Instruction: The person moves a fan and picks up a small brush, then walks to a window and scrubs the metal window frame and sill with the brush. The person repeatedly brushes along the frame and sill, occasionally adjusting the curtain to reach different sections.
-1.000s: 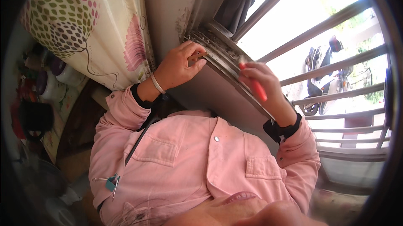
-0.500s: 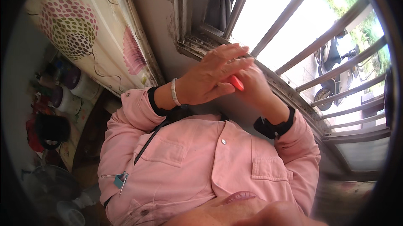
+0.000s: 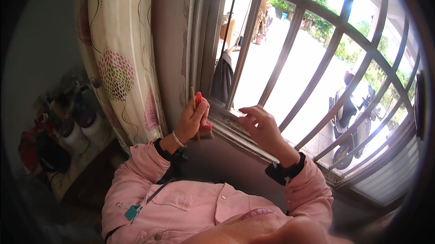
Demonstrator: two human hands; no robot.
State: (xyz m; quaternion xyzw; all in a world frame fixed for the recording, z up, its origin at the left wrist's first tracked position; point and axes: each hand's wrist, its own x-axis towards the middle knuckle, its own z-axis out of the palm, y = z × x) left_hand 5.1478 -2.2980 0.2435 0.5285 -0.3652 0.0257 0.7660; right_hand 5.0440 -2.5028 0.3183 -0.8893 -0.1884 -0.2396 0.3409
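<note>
My left hand is closed around a small brush with a red handle; brownish bristles point down below the fist. A thin wooden stick is held upright in the same hand, its top standing above the fingers beside the red handle end. To the right, my right hand is raised in front of the window sill. Its fingers are bent and apart, and nothing shows between them. A gap separates the two hands.
A barred window fills the right side, its sill running close to both hands. A patterned curtain hangs at the left. Jars with purple lids stand on a table at far left. Outside, a scooter is parked.
My hands were together, the left over the right, with a bit of red between them. Now they are apart, and the brush and stick show in my left hand. The view has shifted too.
</note>
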